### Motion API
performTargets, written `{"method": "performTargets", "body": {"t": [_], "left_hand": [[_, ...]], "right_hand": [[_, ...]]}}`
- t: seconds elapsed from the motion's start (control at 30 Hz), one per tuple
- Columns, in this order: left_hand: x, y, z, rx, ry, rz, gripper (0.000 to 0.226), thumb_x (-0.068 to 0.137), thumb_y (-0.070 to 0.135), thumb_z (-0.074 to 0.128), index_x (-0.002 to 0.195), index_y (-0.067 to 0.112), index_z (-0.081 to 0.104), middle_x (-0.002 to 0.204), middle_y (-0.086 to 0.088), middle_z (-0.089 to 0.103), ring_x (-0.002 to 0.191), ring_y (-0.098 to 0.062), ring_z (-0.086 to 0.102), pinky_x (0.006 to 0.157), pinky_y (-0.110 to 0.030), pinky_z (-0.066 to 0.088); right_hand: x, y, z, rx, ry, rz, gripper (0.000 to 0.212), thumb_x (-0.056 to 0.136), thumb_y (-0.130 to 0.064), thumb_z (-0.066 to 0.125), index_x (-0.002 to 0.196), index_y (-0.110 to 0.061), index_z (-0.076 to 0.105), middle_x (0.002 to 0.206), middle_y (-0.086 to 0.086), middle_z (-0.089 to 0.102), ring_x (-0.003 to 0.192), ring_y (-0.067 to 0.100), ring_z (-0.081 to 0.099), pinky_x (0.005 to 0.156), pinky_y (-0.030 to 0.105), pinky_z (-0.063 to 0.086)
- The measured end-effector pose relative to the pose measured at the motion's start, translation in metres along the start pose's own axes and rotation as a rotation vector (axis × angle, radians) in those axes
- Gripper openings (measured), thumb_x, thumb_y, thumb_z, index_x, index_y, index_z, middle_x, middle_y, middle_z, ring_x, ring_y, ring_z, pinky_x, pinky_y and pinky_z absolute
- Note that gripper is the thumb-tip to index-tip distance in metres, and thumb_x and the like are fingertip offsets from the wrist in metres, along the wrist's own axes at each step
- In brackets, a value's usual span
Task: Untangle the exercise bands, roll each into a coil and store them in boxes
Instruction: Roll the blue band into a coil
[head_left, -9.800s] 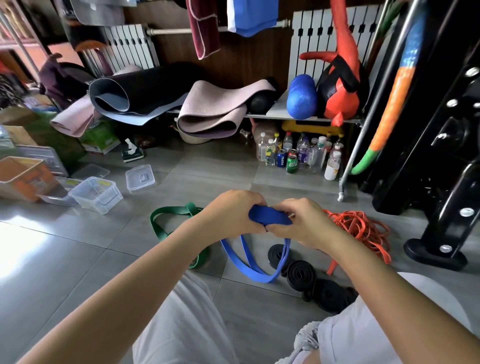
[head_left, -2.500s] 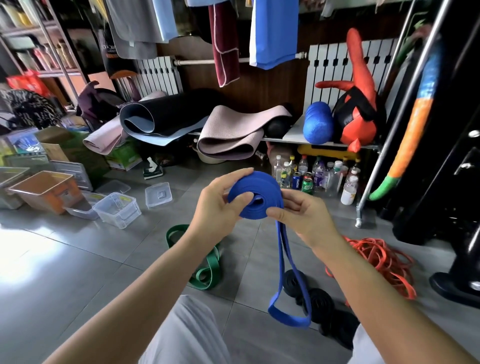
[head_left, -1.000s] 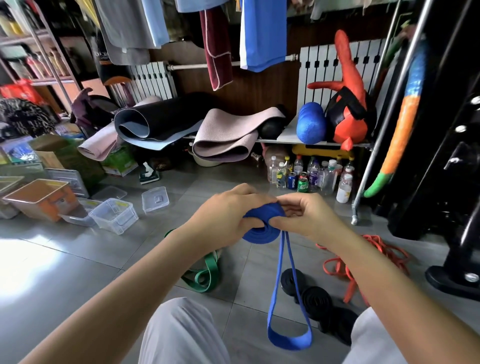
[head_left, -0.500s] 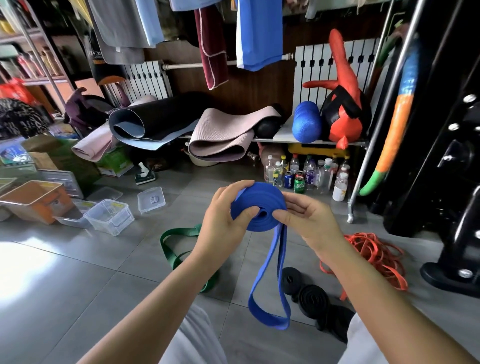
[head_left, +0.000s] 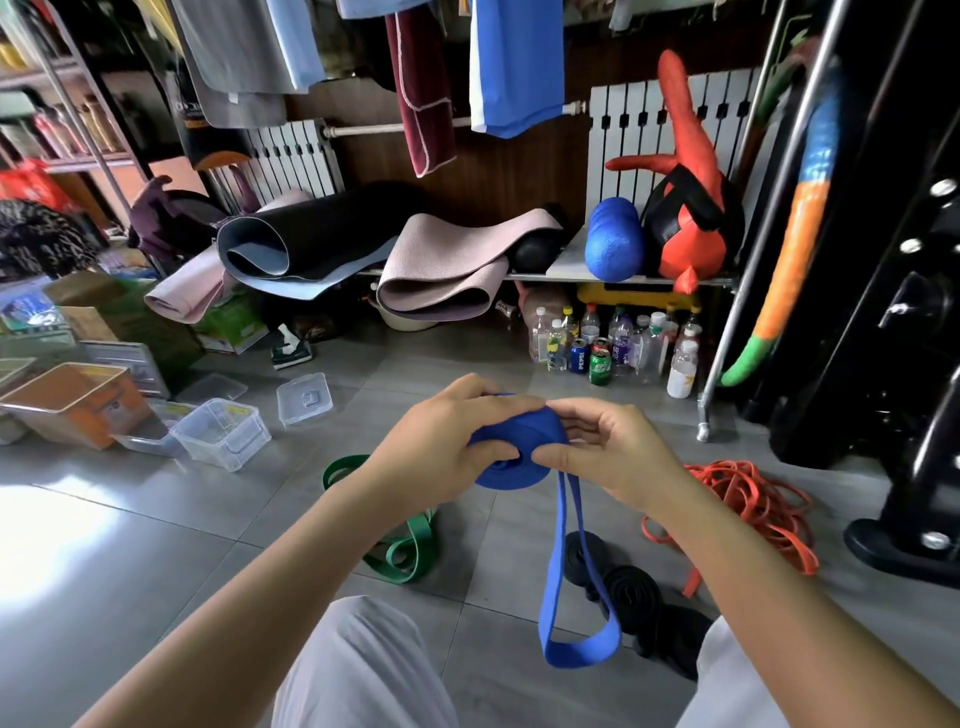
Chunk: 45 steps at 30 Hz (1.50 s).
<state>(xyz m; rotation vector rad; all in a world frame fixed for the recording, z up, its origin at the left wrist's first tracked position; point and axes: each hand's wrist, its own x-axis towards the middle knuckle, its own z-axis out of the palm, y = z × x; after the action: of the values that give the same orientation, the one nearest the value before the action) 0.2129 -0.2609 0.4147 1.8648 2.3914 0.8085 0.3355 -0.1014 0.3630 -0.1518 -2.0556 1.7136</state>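
Blue band (head_left: 519, 434), half coiled: its loose tail hangs straight down between my knees, long axis vertical, looped end lowest. Above it, left hand (head_left: 441, 441) grips the coil, thumb across its face. Right hand (head_left: 613, 452) pinches the rim where the tail leaves (coil face tilted roughly toward me). Step: rolling. Next, I judge: wind in the tail under tension, then reach the clear box (head_left: 228, 447), far left.

The grey tiled floor (head_left: 130, 545) carries a green band (head_left: 410, 545), a tangle of orange bands (head_left: 753, 499), black coils (head_left: 631, 587), a clear box (head_left: 223, 434), a lid (head_left: 304, 399) and bottles (head_left: 618, 343).
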Motion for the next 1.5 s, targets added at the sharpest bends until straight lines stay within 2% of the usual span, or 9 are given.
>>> {"method": "performTargets", "body": {"t": [0.2,0.4,0.6,0.7,0.83,1.03,1.27,1.33,1.5], "left_hand": [[-0.01,-0.002,0.016,-0.359,0.233,-0.068,0.059,0.082,0.009,0.069,0.114,0.054,0.051,0.111,0.021,0.054,0.105,0.005,0.05,0.086,-0.01,0.042],[-0.01,0.009,0.035,-0.663,0.346,-0.187,0.051,0.08,0.002,0.07,0.108,0.042,0.055,0.109,0.018,0.059,0.096,-0.011,0.062,0.079,-0.023,0.052],[-0.006,0.001,0.015,0.003,0.006,-0.07,0.057,0.078,0.033,0.071,0.125,0.045,0.042,0.124,0.016,0.044,0.107,-0.011,0.051,0.085,-0.035,0.049],[-0.002,0.005,0.01,0.112,-0.1,-0.021,0.061,0.081,0.032,0.069,0.133,0.047,0.042,0.122,0.012,0.046,0.104,-0.014,0.053,0.086,-0.035,0.048],[-0.004,-0.003,0.009,0.001,-0.047,-0.049,0.054,0.083,0.025,0.067,0.129,0.046,0.048,0.112,0.016,0.048,0.103,-0.009,0.051,0.09,-0.03,0.044],[-0.009,-0.004,0.015,-0.373,0.263,-0.135,0.059,0.081,0.016,0.071,0.113,0.06,0.047,0.108,0.021,0.054,0.103,0.003,0.051,0.087,-0.008,0.039],[-0.005,0.011,0.032,-0.671,0.388,-0.206,0.051,0.08,0.005,0.071,0.11,0.043,0.053,0.106,0.023,0.061,0.094,-0.003,0.06,0.078,-0.02,0.051],[-0.004,0.01,0.028,-0.612,0.298,-0.212,0.049,0.08,0.01,0.071,0.112,0.04,0.049,0.109,0.018,0.059,0.096,-0.008,0.06,0.081,-0.029,0.052],[-0.002,0.009,0.01,0.107,0.073,-0.006,0.07,0.077,0.036,0.071,0.136,0.041,0.035,0.129,0.015,0.039,0.115,-0.007,0.042,0.088,-0.032,0.046]], "right_hand": [[-0.007,0.007,0.001,0.047,0.026,0.016,0.04,0.053,-0.038,0.08,0.091,-0.042,0.067,0.095,-0.018,0.072,0.091,0.005,0.068,0.075,0.015,0.052],[-0.008,0.013,-0.002,0.173,0.092,0.008,0.038,0.056,-0.025,0.079,0.092,-0.032,0.069,0.094,-0.011,0.074,0.09,0.009,0.07,0.072,0.016,0.053],[-0.005,0.011,-0.001,0.094,0.014,0.053,0.04,0.057,-0.02,0.079,0.095,-0.027,0.066,0.087,-0.012,0.074,0.084,0.009,0.07,0.071,0.018,0.054],[-0.003,0.01,0.004,0.09,-0.008,0.054,0.039,0.059,-0.015,0.08,0.093,-0.028,0.066,0.087,-0.013,0.074,0.083,0.008,0.07,0.07,0.017,0.054],[-0.005,0.008,0.006,0.124,-0.013,0.052,0.043,0.056,-0.022,0.079,0.097,-0.028,0.065,0.09,-0.014,0.073,0.086,0.007,0.07,0.07,0.015,0.053],[-0.011,0.012,0.001,0.134,0.039,0.049,0.043,0.055,-0.023,0.077,0.095,-0.03,0.064,0.09,-0.015,0.073,0.087,0.006,0.069,0.073,0.015,0.053],[-0.008,0.007,-0.001,0.24,0.125,0.011,0.041,0.058,-0.015,0.075,0.098,-0.02,0.066,0.09,-0.006,0.075,0.086,0.012,0.07,0.071,0.018,0.054],[-0.007,0.006,-0.005,0.215,0.116,0.018,0.041,0.056,-0.018,0.077,0.096,-0.021,0.067,0.09,-0.004,0.075,0.085,0.013,0.071,0.071,0.019,0.054],[-0.003,0.004,-0.005,0.105,0.059,0.043,0.039,0.059,-0.012,0.08,0.09,-0.03,0.066,0.083,-0.013,0.074,0.08,0.006,0.07,0.069,0.016,0.053]]}}
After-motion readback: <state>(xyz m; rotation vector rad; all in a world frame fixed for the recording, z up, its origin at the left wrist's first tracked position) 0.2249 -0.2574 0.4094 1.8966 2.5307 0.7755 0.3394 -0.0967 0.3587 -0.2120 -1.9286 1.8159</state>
